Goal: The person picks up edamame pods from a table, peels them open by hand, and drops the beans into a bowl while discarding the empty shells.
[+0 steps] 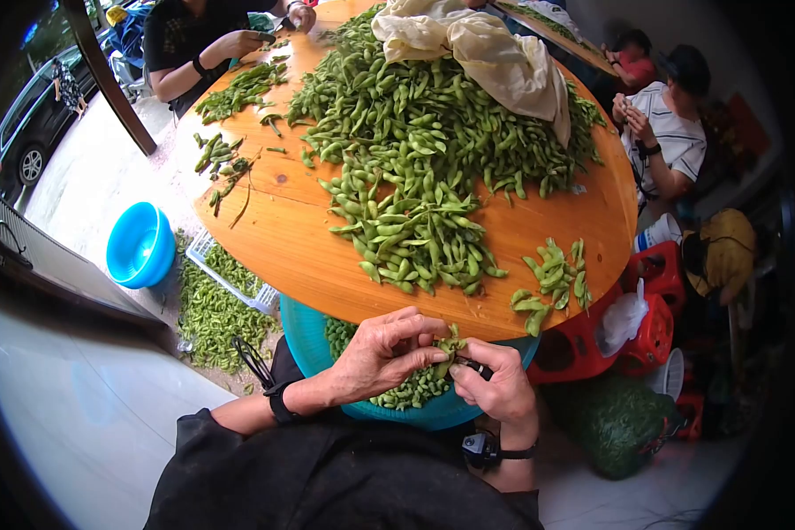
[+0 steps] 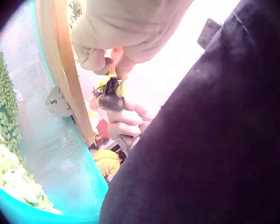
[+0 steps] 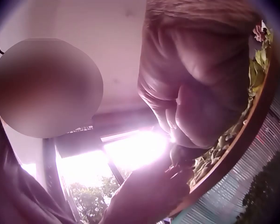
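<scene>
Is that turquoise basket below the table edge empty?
No, partly filled: shelled green beans lie inside the turquoise basket, while some mesh wall shows bare.

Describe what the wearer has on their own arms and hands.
A black top with short sleeves leaves both forearms bare. The left hand has a black band at its wrist. The right hand has a black strap at its wrist, carrying a small, boxy dark device. Neither hand wears a glove.
</scene>
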Motion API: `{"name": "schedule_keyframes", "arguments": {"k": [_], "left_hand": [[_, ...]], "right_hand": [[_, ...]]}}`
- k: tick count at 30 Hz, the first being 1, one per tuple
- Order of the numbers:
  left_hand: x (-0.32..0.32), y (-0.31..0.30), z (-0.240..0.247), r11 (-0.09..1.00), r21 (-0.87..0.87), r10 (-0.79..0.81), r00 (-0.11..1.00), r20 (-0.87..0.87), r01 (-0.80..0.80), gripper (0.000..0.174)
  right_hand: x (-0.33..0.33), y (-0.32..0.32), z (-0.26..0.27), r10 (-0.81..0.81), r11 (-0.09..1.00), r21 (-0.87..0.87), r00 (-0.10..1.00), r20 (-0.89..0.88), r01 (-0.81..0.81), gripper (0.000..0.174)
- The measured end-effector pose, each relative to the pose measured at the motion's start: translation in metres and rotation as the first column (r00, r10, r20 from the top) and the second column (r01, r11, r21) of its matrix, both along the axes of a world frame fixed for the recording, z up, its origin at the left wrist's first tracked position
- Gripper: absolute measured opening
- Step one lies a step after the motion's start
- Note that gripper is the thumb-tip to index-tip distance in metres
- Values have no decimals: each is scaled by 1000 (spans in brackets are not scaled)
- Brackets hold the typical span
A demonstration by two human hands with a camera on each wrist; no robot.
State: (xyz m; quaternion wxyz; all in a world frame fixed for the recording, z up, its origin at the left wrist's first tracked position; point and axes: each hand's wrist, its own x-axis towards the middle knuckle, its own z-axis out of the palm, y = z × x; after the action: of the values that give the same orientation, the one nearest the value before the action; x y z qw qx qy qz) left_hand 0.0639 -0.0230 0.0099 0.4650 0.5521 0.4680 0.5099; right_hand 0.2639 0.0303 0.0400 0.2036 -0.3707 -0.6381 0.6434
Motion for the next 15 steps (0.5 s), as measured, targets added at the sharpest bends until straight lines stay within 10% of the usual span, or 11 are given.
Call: {"name": "schedule_keyframes", "arguments": {"k": [9, 15], "left_hand": [[7, 5, -10, 925, 370, 192, 942, -274, -81, 23], [5, 3, -9, 972, 199, 168, 963, -211, -126, 18]], "right_hand": [[-2, 2, -12, -56, 981, 194, 988, 146, 27, 9], [-3, -9, 5, -318, 825, 539, 929, 191, 172, 14]]}}
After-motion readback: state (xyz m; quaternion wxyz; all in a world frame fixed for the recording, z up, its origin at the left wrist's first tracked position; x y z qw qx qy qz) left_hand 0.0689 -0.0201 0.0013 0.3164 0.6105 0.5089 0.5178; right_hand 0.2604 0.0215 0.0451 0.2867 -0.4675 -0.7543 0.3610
